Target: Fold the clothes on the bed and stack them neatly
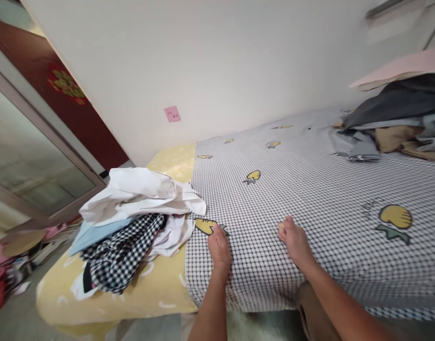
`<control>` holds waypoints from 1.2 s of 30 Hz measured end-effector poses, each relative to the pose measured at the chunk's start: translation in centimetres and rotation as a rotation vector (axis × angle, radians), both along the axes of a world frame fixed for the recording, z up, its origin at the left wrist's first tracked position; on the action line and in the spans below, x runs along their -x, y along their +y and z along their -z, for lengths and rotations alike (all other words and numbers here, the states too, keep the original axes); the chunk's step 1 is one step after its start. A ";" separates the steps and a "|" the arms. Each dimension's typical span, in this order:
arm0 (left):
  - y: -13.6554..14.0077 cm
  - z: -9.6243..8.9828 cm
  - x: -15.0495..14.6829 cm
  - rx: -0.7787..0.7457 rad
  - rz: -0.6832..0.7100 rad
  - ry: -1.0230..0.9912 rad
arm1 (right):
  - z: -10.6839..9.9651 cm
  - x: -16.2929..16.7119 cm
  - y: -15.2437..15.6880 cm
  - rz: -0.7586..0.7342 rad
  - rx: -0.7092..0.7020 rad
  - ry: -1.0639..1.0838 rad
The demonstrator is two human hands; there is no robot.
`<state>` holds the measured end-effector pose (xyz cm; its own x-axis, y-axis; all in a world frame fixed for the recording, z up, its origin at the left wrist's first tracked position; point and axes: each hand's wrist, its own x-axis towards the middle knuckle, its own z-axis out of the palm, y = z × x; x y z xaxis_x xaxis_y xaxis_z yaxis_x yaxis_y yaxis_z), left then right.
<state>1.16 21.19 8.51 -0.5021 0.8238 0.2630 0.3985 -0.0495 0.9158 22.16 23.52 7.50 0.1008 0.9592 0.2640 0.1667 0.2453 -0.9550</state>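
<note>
My left hand (219,247) is closed into a loose fist, thumb uppermost, over the checked sheet (246,218) near the bed's front edge. To its right, my right hand (294,239) is also curled shut with the thumb on top. No item shows in either fist, and the sheet is not pulled up at them. Left of my left hand lies a heap of clothes: a white garment (139,192) on top, a light blue piece (100,234) and a black-and-white checked garment (121,260) below. Neither hand touches the heap.
A yellow sheet (167,291) covers the bed's left end. Dark, grey and brown clothes (398,106) are piled at the far right, with a pink piece (405,68) above. A pink note (172,114) is on the wall. Assorted items stand on the floor at left.
</note>
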 end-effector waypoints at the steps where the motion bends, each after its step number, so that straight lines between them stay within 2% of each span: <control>1: 0.0 0.0 0.0 -0.001 -0.001 0.001 | 0.0 0.0 0.0 0.001 0.000 -0.010; 8: -0.1 -0.1 0.0 -0.008 0.015 -0.015 | 0.1 0.1 0.1 0.019 0.005 -0.015; 18: 0.1 0.1 0.2 -0.003 0.029 -0.012 | 0.2 -0.2 -0.1 -0.036 0.013 -0.033; 29: 0.2 0.1 0.5 -0.019 0.035 -0.007 | 1.1 0.1 0.8 0.019 0.010 -0.033; 36: 0.2 0.2 0.5 -0.026 0.029 0.005 | 0.7 0.2 1.0 0.025 0.057 0.019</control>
<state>0.65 21.43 8.32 -0.4771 0.8308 0.2867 0.4009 -0.0846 0.9122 21.95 24.51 6.83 0.1296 0.9697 0.2071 0.1540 0.1867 -0.9703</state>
